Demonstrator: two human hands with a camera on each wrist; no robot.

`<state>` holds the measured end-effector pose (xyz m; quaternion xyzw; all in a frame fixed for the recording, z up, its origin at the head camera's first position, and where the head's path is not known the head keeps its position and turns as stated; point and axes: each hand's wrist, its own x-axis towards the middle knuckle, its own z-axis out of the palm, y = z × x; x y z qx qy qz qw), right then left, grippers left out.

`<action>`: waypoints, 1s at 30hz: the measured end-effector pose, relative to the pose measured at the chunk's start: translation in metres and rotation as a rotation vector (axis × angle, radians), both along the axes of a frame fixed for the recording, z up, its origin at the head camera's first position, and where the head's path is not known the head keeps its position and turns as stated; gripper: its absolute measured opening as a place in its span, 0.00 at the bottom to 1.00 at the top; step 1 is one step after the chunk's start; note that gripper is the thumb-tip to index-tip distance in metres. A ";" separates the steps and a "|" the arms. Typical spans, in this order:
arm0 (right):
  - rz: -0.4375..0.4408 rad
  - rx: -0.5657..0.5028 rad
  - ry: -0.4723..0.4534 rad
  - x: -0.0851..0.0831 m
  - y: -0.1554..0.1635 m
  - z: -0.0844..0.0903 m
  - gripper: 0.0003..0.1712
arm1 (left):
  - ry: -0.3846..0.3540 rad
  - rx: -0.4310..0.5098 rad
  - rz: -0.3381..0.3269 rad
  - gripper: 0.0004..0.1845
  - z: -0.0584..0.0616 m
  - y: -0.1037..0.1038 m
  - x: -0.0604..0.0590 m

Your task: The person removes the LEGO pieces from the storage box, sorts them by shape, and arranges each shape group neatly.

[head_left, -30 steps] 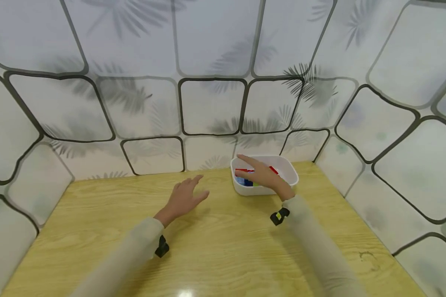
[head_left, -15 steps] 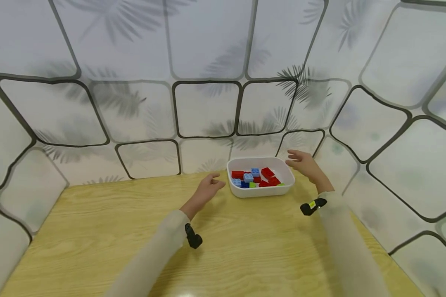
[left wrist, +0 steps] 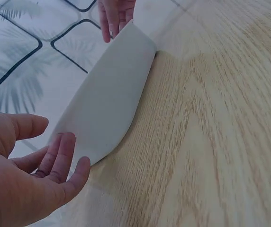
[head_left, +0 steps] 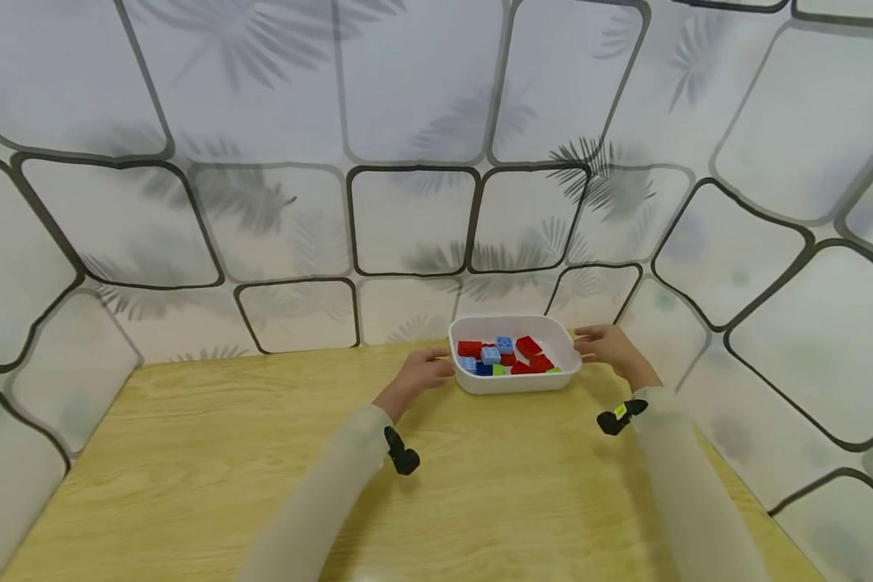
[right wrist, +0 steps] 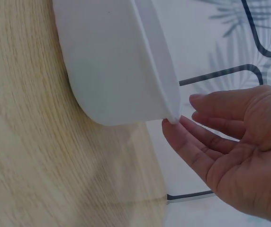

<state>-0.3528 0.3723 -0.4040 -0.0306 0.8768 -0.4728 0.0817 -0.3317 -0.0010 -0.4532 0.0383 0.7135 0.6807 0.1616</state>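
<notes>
Flanking one white plastic tub [head_left: 514, 382], two hands meet its short ends on the wooden table [head_left: 189, 469]. Left hand [head_left: 423, 373]: fingers relaxed and spread, fingertips [left wrist: 81, 166] touching the tub's near end wall. Right hand [head_left: 605, 346]: fingers straight, fingertips [right wrist: 169, 126] against the opposite rim corner. Neither hand pinches anything. Between the hands, the tub holds building bricks [head_left: 505, 356]: roughly five red, three light blue, one dark blue and two green; the exact count is uncertain. Tub shape: rectangular, rounded corners, smooth walls.
</notes>
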 end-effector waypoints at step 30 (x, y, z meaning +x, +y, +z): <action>0.076 -0.222 0.030 -0.004 -0.065 -0.030 0.25 | -0.098 0.149 0.001 0.23 -0.008 -0.079 0.007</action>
